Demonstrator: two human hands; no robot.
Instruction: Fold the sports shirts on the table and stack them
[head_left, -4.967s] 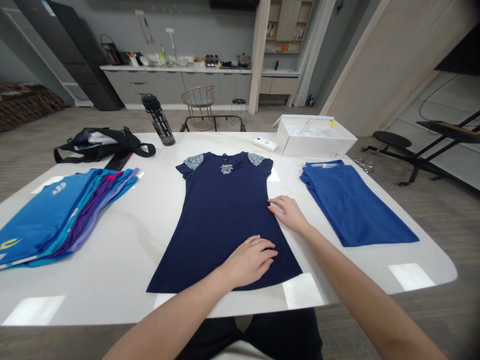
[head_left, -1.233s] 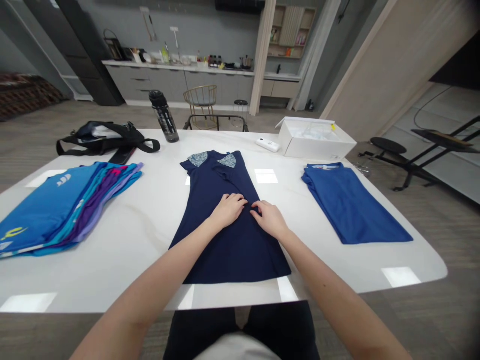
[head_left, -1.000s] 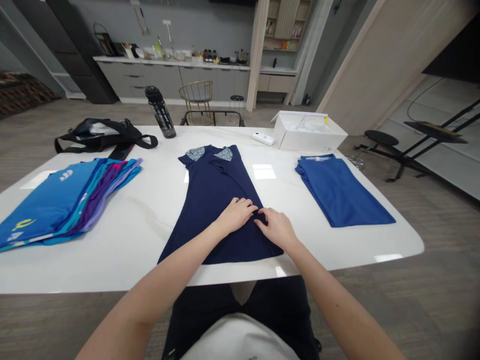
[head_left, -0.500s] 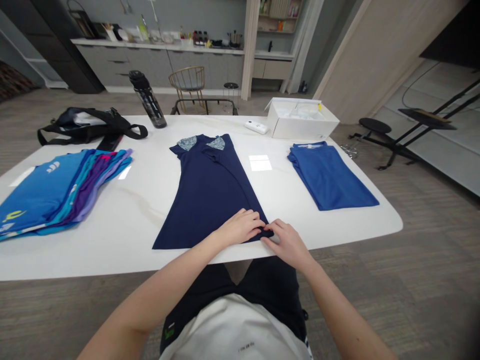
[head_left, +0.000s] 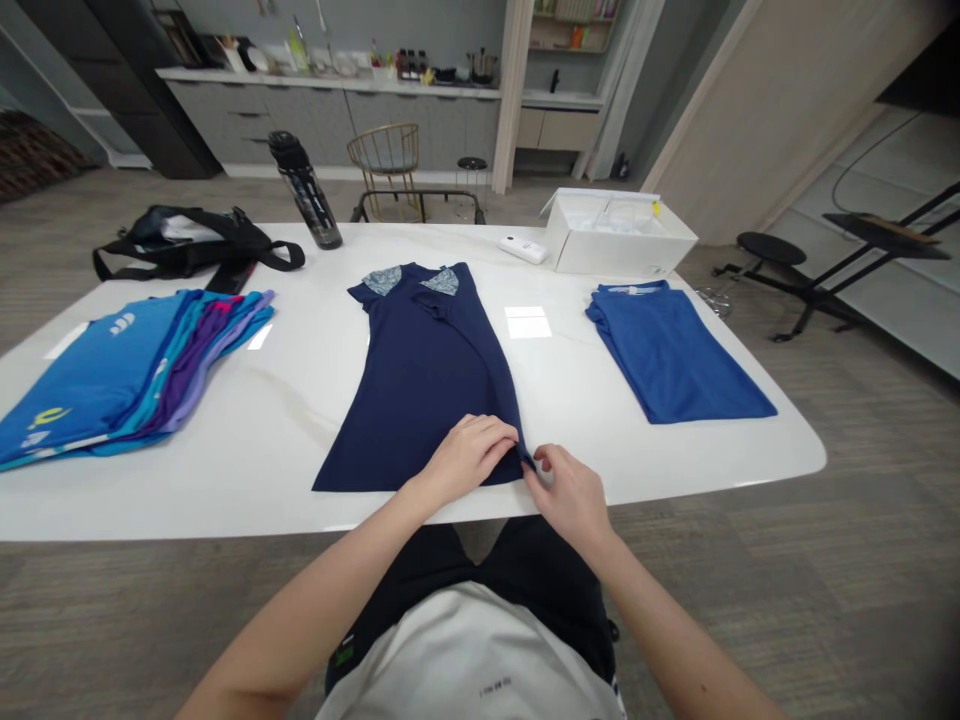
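A navy short-sleeved T-shirt (head_left: 427, 390) with grey patterned shoulders lies on the table before me, its collar away from me. Its right side is folded inward, with a sleeve lying over the chest. My left hand (head_left: 469, 455) rests on the shirt near the lower right, fingers closed on the cloth by the folded edge. At the bottom right corner of the hem, my right hand (head_left: 570, 495) pinches the fabric between thumb and fingers. The tip of that corner is partly hidden by the fingers.
On the white table (head_left: 285, 430), a pile of folded shirts (head_left: 135, 370) lies left and a folded blue shirt (head_left: 679, 355) right. Behind stand a black bag (head_left: 195, 245), a dark bottle (head_left: 306, 190), a white device (head_left: 523, 249) and a white box (head_left: 619, 235).
The lower right corner of the navy T-shirt has been drawn inward to the left, and its right edge is now steeper. My right hand moved slightly left with it; the view shifted a little.
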